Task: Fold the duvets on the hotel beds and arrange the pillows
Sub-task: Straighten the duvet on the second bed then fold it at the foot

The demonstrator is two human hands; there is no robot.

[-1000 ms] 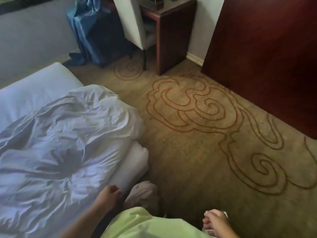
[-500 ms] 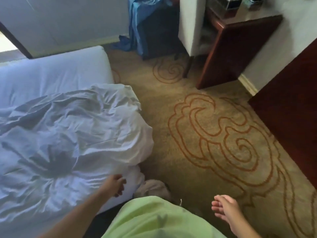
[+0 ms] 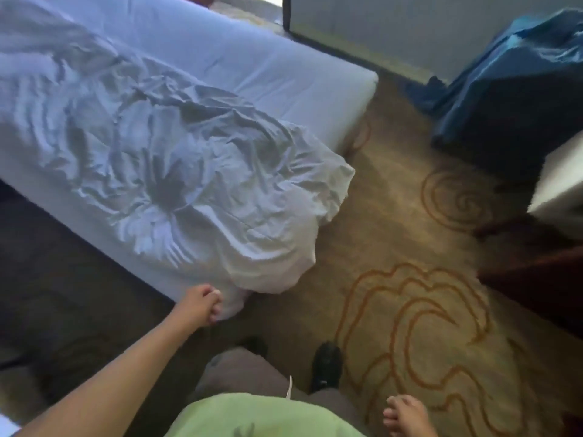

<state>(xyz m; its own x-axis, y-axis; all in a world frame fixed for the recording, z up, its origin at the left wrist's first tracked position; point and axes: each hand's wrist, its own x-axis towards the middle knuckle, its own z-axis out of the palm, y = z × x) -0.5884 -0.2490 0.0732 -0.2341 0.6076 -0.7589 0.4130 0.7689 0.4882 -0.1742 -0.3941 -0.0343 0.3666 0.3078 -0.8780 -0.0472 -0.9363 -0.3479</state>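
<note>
Duvet (image 3: 176, 171): white, heavily crumpled, unfolded. Lies across the bed (image 3: 268, 74). Near corner droops over the mattress edge toward the carpet.

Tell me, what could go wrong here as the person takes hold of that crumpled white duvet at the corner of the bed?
1. The duvet already spills over the mattress corner toward the carpet; a pull from the left hand alone might drag more onto the floor.
2. The right hand hangs free, so a one-handed fold may come out uneven.
3. The hanging fabric lies close to the person's shoe; stepping on it seems possible.
</note>
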